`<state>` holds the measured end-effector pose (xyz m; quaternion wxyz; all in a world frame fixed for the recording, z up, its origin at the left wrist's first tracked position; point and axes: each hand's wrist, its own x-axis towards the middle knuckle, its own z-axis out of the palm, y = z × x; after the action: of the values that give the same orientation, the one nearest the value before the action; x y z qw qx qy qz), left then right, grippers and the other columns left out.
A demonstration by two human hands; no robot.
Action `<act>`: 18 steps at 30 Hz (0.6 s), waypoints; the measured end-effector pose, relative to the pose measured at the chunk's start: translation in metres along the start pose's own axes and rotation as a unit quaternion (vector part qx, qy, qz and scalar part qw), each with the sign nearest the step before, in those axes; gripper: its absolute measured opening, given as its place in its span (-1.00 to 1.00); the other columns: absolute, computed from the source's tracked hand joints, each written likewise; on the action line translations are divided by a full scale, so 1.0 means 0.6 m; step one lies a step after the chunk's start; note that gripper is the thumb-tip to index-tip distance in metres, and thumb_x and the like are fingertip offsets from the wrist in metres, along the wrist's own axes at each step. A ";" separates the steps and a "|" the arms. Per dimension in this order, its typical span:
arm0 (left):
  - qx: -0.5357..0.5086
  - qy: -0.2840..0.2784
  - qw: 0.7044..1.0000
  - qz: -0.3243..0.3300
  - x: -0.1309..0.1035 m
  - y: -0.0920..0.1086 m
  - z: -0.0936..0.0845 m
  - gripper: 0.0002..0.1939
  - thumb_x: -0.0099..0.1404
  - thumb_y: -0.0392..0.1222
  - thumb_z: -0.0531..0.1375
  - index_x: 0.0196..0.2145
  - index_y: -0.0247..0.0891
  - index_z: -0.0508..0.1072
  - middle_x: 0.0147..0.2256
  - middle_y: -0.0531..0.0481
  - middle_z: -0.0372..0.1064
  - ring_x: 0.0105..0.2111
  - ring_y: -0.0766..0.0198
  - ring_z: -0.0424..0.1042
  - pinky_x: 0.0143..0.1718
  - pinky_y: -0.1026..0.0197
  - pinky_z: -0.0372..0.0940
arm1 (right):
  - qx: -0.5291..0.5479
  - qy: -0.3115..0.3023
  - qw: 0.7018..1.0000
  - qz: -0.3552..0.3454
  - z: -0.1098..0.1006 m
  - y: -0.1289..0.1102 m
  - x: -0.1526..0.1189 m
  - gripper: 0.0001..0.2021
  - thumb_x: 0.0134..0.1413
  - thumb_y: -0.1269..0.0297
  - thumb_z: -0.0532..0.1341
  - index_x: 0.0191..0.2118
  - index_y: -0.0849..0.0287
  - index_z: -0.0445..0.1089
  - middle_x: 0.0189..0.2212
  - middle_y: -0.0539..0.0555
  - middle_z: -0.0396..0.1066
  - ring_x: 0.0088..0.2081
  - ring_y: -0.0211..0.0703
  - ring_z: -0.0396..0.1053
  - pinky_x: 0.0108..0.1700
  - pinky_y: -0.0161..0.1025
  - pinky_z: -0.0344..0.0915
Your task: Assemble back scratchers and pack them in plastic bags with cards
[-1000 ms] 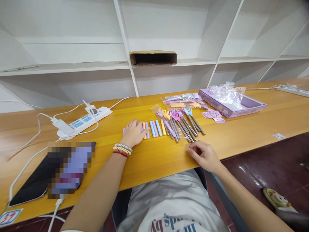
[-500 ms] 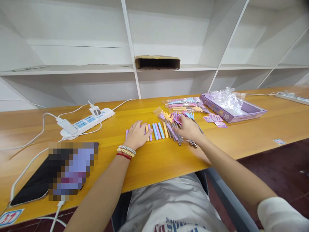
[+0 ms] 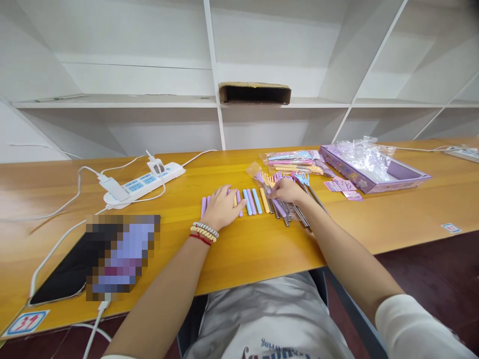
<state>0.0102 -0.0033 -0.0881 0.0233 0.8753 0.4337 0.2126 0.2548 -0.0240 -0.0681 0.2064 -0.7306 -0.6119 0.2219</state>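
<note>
My left hand [image 3: 223, 207] lies spread over a row of short coloured handles, its fingers stretched out and covering several of them. A blue handle [image 3: 257, 201] and a yellow handle [image 3: 264, 200] show to its right, and a purple one [image 3: 203, 207] at its left. Over a pile of back scratchers with metal rods and small coloured claws is my right hand [image 3: 287, 191]. Its thumb and fingers are pinched together beside a purple handle [image 3: 278, 208]; what sits between the fingertips is hidden. Blue claws [image 3: 300, 178] stick out beyond this hand.
Bagged back scratchers [image 3: 294, 160] lie behind the pile. A purple box [image 3: 368, 187] with clear plastic bags stands at right, beside pink cards [image 3: 343, 186]. At left are a white power strip [image 3: 149, 182] and a blurred phone [image 3: 127, 254] on a cable. Shelves [image 3: 149, 101] rise behind.
The camera view has shifted slightly, moving everything rightward in the picture. My right hand has moved left relative to the pile, uncovering more rods on its right. My left hand stays over the row.
</note>
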 end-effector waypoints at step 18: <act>-0.634 -0.146 0.747 -0.138 0.069 0.106 -0.003 -0.85 0.11 -0.22 0.23 -0.45 -0.36 0.35 -0.55 -0.01 0.36 -0.60 0.37 0.37 -0.54 0.31 0.30 | 0.482 0.063 0.866 -0.119 0.028 -0.032 -0.049 -0.63 -0.13 -0.03 0.29 -0.44 0.20 0.26 -0.67 -0.11 0.18 -0.64 -0.39 0.11 -0.58 -0.38 0.04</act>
<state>0.0791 -0.0112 -0.0573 0.6652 0.6100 0.3060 0.3030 0.2251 -0.0490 -0.0684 0.5957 -0.4739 -0.4971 0.4164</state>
